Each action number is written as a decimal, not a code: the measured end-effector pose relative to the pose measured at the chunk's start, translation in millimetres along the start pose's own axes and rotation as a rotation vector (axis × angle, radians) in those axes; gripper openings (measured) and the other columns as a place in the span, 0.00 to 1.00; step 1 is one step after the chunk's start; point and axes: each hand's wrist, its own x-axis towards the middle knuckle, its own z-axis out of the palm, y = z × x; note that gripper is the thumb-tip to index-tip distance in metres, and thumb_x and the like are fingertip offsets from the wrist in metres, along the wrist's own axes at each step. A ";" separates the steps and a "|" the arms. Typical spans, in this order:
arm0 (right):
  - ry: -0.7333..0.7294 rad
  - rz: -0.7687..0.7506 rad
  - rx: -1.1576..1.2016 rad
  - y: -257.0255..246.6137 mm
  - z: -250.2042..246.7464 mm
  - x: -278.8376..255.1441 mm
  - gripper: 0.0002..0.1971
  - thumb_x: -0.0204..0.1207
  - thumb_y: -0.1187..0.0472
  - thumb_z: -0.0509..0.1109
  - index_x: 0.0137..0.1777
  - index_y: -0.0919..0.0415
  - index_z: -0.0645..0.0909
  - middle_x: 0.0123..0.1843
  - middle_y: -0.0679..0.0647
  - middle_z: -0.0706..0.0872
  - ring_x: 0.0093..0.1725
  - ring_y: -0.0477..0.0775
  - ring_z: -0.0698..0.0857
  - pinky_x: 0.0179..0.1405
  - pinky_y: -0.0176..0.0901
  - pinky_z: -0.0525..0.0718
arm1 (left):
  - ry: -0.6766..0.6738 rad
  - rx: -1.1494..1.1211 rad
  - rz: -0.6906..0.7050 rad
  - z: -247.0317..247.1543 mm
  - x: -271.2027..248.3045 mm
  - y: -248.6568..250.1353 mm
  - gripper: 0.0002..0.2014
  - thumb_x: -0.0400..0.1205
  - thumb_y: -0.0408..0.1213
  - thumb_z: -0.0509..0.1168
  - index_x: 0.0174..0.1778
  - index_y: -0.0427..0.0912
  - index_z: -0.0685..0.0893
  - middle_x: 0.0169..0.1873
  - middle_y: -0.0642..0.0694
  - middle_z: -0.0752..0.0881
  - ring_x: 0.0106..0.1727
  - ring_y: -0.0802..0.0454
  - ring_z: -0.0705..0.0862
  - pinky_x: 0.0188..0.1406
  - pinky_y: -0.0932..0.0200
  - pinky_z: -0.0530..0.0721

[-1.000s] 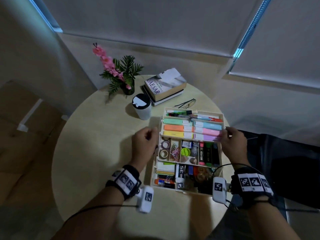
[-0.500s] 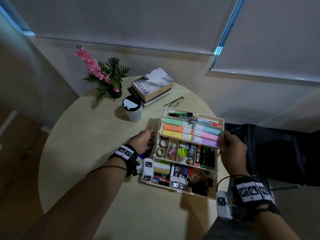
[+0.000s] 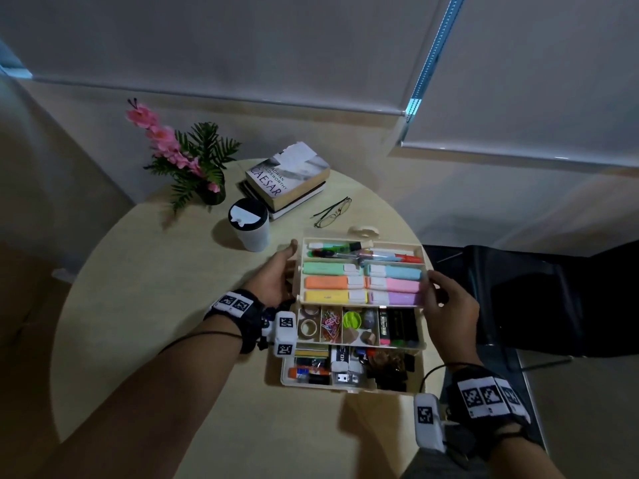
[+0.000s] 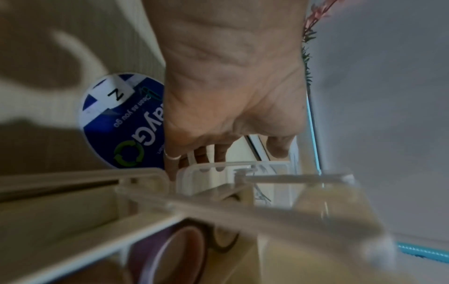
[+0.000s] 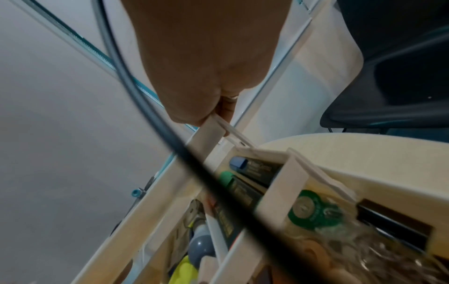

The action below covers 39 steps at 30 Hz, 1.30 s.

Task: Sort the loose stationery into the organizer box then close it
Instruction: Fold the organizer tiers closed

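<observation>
The filled organizer box (image 3: 287, 375) is sitting open on the surface (image 3: 155, 288). The left hand (image 3: 273, 276) and right hand (image 3: 449, 305) are gripping its top tray (image 3: 345, 240) by the ends. Closing seems to be starting, needing an even push.

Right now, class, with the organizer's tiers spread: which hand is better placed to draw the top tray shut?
Probably right: the right hand pinches the right end of the top tray, thumb over its rim. The left hand just cups the left wall, fingertips hidden.
</observation>
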 end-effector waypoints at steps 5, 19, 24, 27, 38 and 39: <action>0.011 0.067 0.051 2.2 -10.5 -31.7 0.07 0.83 0.61 0.76 0.59 0.58 0.91 0.50 0.49 0.92 0.46 0.38 0.89 0.40 0.21 0.81 | -0.041 0.122 0.102 -0.1 -8.4 6.3 0.38 0.80 0.72 0.66 0.69 0.39 0.87 0.51 0.41 0.90 0.52 0.42 0.88 0.54 0.47 0.84; 0.118 0.541 0.340 46.6 -8.6 -138.0 0.12 0.87 0.51 0.72 0.50 0.58 0.92 0.44 0.52 0.95 0.51 0.56 0.93 0.57 0.61 0.92 | -0.176 0.539 0.583 -27.9 -108.1 -46.6 0.34 0.76 0.33 0.82 0.77 0.50 0.78 0.73 0.44 0.84 0.73 0.46 0.85 0.71 0.43 0.86; 0.020 0.896 0.754 50.6 -4.2 -149.7 0.45 0.76 0.18 0.57 0.65 0.58 0.90 0.57 0.59 0.94 0.63 0.64 0.89 0.71 0.64 0.81 | -0.159 0.829 0.750 -36.4 -131.9 -72.7 0.41 0.72 0.37 0.87 0.79 0.51 0.75 0.83 0.57 0.71 0.81 0.57 0.75 0.76 0.52 0.83; -0.031 0.851 0.795 43.4 -4.1 -145.4 0.47 0.70 0.16 0.62 0.69 0.56 0.88 0.61 0.55 0.93 0.66 0.60 0.87 0.72 0.59 0.79 | -0.153 1.034 0.824 -38.8 -140.5 -80.3 0.38 0.72 0.43 0.86 0.76 0.49 0.76 0.86 0.62 0.65 0.82 0.61 0.73 0.77 0.55 0.81; -0.214 0.623 0.591 31.3 24.9 -104.0 0.35 0.71 0.31 0.80 0.57 0.66 0.91 0.48 0.57 0.91 0.53 0.57 0.89 0.62 0.57 0.87 | 0.302 1.188 0.847 -47.2 -114.0 -97.4 0.44 0.67 0.42 0.88 0.75 0.47 0.70 0.82 0.49 0.67 0.78 0.51 0.74 0.69 0.54 0.84; -0.222 0.623 0.588 30.9 32.0 -96.2 0.39 0.70 0.29 0.80 0.55 0.70 0.88 0.46 0.57 0.87 0.49 0.55 0.86 0.57 0.55 0.86 | 0.459 1.091 0.768 -46.6 -101.8 -106.5 0.45 0.65 0.44 0.88 0.72 0.44 0.69 0.75 0.46 0.70 0.73 0.48 0.76 0.66 0.52 0.84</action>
